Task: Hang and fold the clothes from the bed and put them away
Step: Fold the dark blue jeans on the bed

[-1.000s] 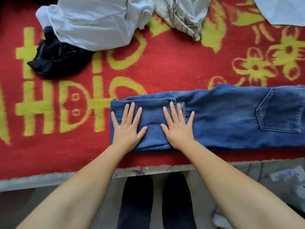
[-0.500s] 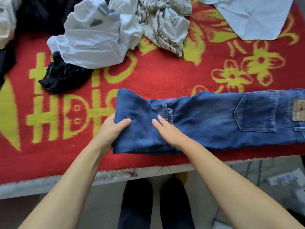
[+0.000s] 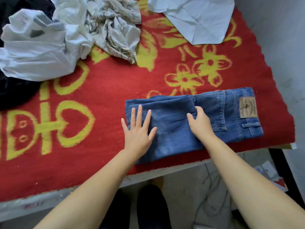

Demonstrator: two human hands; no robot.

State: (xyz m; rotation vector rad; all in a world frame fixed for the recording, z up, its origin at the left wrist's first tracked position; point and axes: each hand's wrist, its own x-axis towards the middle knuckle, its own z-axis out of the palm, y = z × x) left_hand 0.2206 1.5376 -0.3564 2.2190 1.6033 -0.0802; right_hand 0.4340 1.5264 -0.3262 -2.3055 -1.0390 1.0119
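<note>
Blue denim jeans (image 3: 189, 123): folded into a short, thick stack, back pocket and tan waistband patch facing up at the right end, lying on the bed (image 3: 107, 83) close to its near edge. White shirt (image 3: 38, 47), crumpled, at the bed's far left, touching a patterned cream garment (image 3: 115, 28), also crumpled, with a black garment (image 3: 14, 90) partly under the white one. Pale blue cloth (image 3: 196, 17), lying mostly flat, at the far right.

Left hand (image 3: 137, 133) flat, right hand (image 3: 200, 124) curled
</note>
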